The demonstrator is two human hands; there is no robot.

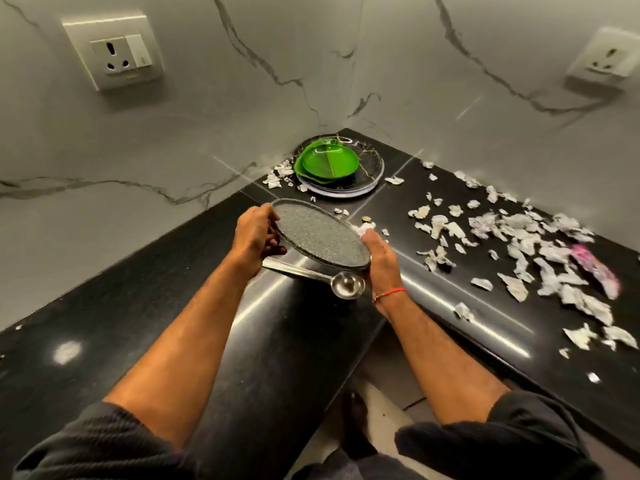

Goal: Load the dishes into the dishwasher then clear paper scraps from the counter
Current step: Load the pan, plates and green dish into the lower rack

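Note:
I hold a grey speckled plate (320, 235) tilted above the black counter (104, 323), one hand on each side. My left hand (254, 235) grips its left rim and my right hand (381, 258) grips its right rim. A steel ladle (323, 277) lies on the counter just under the plate. In the corner sits a stack of plates (367, 174) with two green plates (325, 162) on top. White paper scraps (512, 251) are strewn over the right arm of the counter, and a few scraps (278, 174) lie left of the stack.
Marble walls meet behind the corner, with a socket (114, 51) on the left wall and another socket (602, 60) on the right. A pink wrapper (594, 266) lies among the scraps at far right. The counter's inner edge runs by my legs, floor below.

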